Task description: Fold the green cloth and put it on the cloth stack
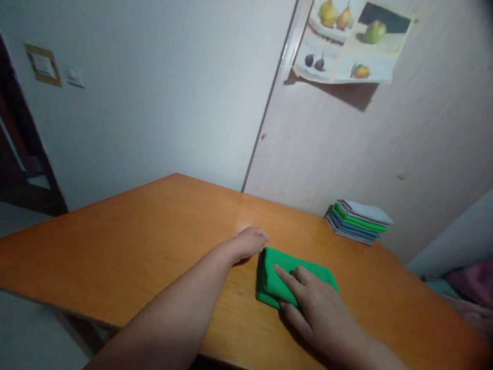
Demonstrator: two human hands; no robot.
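Observation:
A folded green cloth, thick and rectangular, lies on the orange-brown wooden table. My right hand grips its near side, index finger stretched across the top and thumb tucked at the lower fold. The left end of the bundle shows its stacked layers. Just beyond its far left corner, my left hand rests low at the tabletop, close beside the cloth. Most of that hand's fingers are turned away from view, so their pose is unclear.
A neat stack of folded cloths, grey, green and blue, stands at the table's far right by the wall. Fruit pictures hang above on the pale panel. Pinkish fabric lies past the right edge; a switch is on the left wall.

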